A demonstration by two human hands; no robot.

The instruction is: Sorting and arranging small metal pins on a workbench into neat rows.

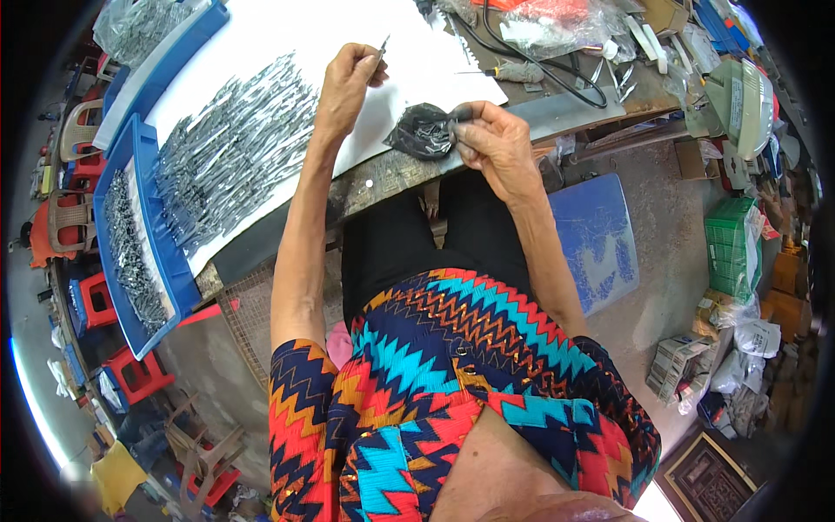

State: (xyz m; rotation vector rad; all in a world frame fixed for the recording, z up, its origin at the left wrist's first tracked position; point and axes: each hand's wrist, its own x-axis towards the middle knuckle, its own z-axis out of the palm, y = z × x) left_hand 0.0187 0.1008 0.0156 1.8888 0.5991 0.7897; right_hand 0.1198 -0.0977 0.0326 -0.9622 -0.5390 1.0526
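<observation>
Above the white work surface, my left hand (pixel 350 83) pinches a small thin dark metal piece (pixel 384 47), its tip pointing up past my fingertips. My right hand (pixel 497 143) is closed on the edge of a small black pouch (pixel 409 130) at the table's front edge. Shiny slivers show in the pouch's mouth, too small to name. To the left of my left hand, many slim grey metal pieces (pixel 235 148) lie spread in a wide patch on the white sheet (pixel 261 35).
A blue tray (pixel 139 130) holding more small dark pieces stands off the table's left end. Black cable (pixel 557 78), a thin tool with a wrapped handle (pixel 519 72) and clear plastic bags (pixel 565 30) crowd the back right. A blue stool top (pixel 600 235) is beside my right forearm.
</observation>
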